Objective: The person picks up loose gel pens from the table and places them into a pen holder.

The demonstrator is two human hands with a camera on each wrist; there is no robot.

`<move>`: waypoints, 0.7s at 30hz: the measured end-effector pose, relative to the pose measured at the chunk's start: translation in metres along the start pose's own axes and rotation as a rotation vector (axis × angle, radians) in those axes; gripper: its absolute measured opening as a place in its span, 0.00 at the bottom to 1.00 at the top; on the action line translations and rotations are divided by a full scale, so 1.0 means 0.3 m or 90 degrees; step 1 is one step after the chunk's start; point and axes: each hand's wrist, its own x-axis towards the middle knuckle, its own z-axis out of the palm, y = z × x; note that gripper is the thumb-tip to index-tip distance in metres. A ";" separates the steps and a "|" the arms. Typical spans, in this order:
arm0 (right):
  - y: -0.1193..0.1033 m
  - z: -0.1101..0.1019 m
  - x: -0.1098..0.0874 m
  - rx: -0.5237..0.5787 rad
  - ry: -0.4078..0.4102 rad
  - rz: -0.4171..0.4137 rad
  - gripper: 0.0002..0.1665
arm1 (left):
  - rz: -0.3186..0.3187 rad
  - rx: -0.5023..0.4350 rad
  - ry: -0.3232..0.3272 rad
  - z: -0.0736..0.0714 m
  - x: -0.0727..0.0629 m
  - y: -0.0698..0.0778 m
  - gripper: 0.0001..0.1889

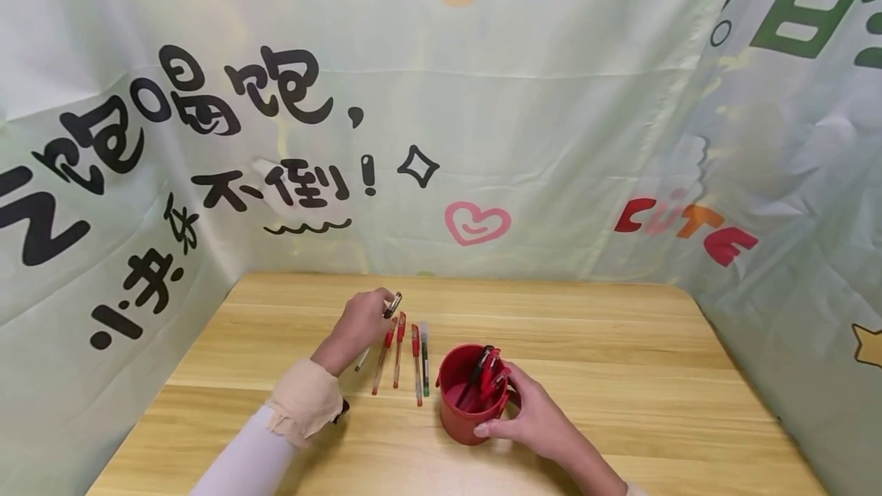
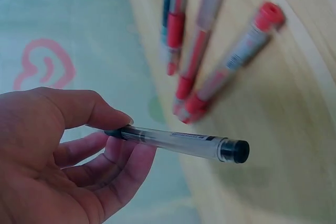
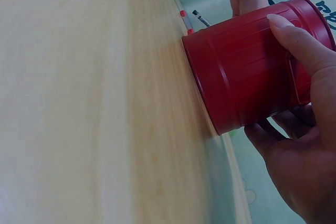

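Observation:
My left hand (image 1: 360, 326) pinches a clear pen with black ends (image 2: 178, 141) between thumb and fingers. In the left wrist view its black end points right, over the wooden table. My right hand (image 1: 536, 413) holds the side of a red metal bucket (image 3: 247, 69), thumb near the rim and fingers curled around beside the handle. Inside the bucket (image 1: 458, 423) stand a black pen (image 1: 475, 375) and several red pens (image 1: 492, 373). Three red-capped pens (image 1: 397, 358) and a green pen (image 1: 425, 366) lie side by side between the left hand and the bucket.
The wooden table (image 1: 606, 373) ends at a pale printed cloth (image 1: 551, 136) hung behind it and along both sides. A small black object (image 1: 341, 410) shows at the left wrist.

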 end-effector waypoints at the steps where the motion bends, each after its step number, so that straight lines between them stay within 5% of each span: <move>1: 0.000 0.000 0.000 0.000 0.000 0.000 0.56 | 0.003 -0.005 0.003 -0.003 -0.004 0.009 0.22; 21: 0.000 -0.002 0.000 0.002 -0.004 0.002 0.56 | 0.153 -0.039 0.087 -0.090 -0.099 0.210 0.21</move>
